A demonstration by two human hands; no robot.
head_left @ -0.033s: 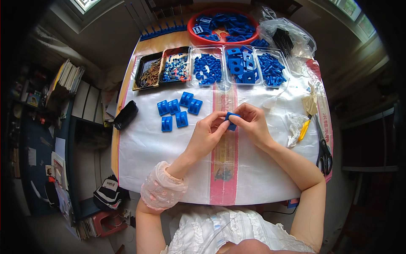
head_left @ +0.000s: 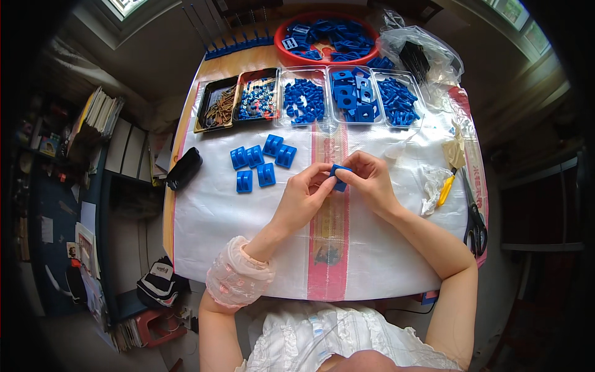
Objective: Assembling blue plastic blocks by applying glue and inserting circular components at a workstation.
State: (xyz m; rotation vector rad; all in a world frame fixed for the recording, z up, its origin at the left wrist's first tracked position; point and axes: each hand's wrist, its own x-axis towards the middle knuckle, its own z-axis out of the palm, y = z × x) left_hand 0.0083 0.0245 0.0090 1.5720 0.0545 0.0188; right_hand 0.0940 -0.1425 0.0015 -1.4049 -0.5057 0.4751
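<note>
Head view: both hands are meeting above the white sheet (head_left: 211,235), left hand (head_left: 302,197) and right hand (head_left: 370,181) pinching one small blue plastic piece (head_left: 339,176) between fingertips, unchanged from before. Left of the grip, five finished blue pieces (head_left: 260,162) are lying.

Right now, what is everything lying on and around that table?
Small blue part: one, pinched between both hands.
Finished blue blocks: six, left of the hands.
Trays: five in a row at the far edge, holding brown, mixed and blue pieces.
Red bowl: one, blue parts inside.
Clear bag: one, far right.
Scissors: one, black, right edge.
Black case: one, left edge.
Left hand, right hand: bare.
</note>
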